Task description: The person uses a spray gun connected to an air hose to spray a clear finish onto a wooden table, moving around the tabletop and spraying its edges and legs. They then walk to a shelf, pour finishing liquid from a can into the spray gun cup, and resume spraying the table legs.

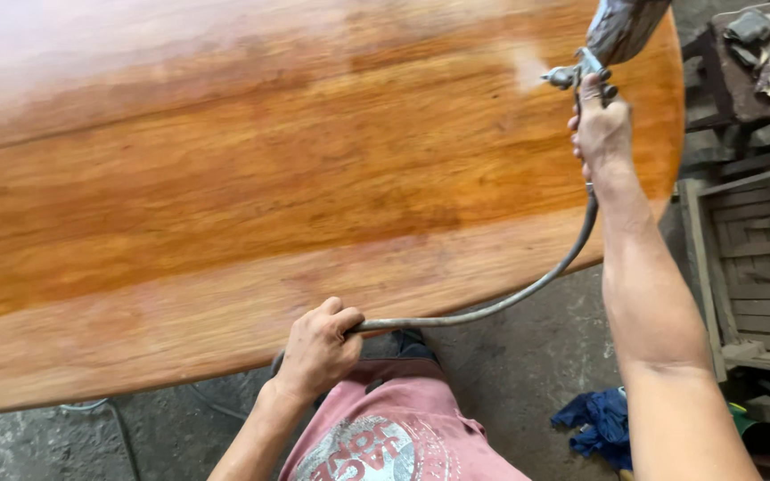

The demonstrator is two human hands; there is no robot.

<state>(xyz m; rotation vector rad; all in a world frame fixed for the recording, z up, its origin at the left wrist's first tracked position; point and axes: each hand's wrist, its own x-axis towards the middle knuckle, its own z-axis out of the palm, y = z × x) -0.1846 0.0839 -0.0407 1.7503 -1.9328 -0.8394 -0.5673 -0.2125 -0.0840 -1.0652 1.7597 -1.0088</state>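
Pink cloth (385,428) of the person's own clothing fills the near edge of the head view, with grey concrete floor (528,356) on either side. Just beyond it the left hand (318,347) is closed in a fist around a grey hose (492,307), gripping it at the near rim of a big, rounded wooden tabletop (269,178). Holding the hose there appears to keep its slack off the glossy, orange-brown surface.

From that fist the hose runs right and then curves up and away to the right hand (601,129), which is stretched out over the far right part of the tabletop. This hand is wrapped tight around the handle of a metal spray gun (581,76), a finger up by the trigger. The nozzle points left, where a faint pale mist (528,67) hangs just above the wood, and the gun's cup (621,27) rises out of the top of the frame. So the gun sits fully inside the right grip, while its hose leads back to the left.

Off the table's right edge stand a slatted wooden frame (759,258) and, farther off, a dark stool carrying crumpled rags (764,53). A blue cloth (599,423) lies on the floor near the right forearm.
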